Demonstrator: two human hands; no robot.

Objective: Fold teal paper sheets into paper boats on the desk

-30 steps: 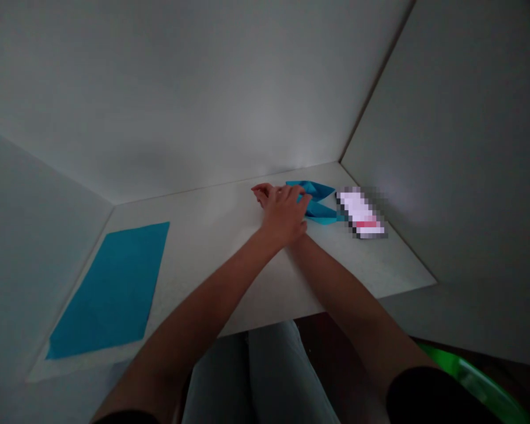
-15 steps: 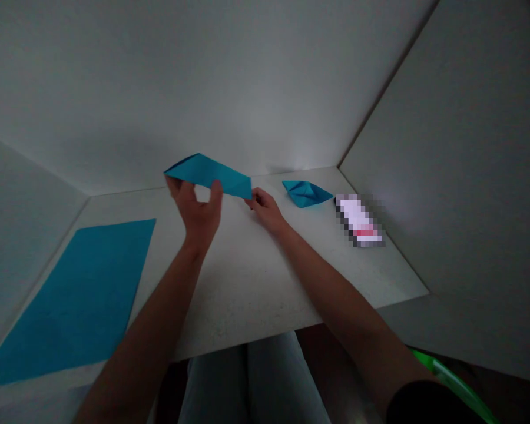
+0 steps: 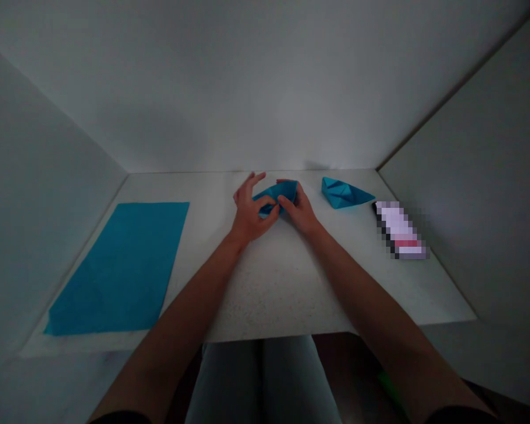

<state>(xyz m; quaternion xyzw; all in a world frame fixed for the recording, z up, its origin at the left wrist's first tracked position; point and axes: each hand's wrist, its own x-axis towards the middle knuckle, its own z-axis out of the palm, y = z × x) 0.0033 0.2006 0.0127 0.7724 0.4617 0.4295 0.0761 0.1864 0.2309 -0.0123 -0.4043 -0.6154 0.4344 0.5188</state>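
Note:
A folded blue paper piece sits between my two hands at the middle of the white table. My left hand pinches its left end with thumb and forefinger, the other fingers raised. My right hand grips its right end, fingers closed around the paper. A finished blue paper boat rests on the table just right of my right hand, apart from it.
A flat sheet of blue paper lies at the left side of the table. A pixelated phone-like object lies at the far right. White walls enclose the table at the back and on both sides. My knees show below the front edge.
The blue piece was held up wide between my hands half a second ago; now it is lower and my hands have come close together on it. The camera view has shifted.

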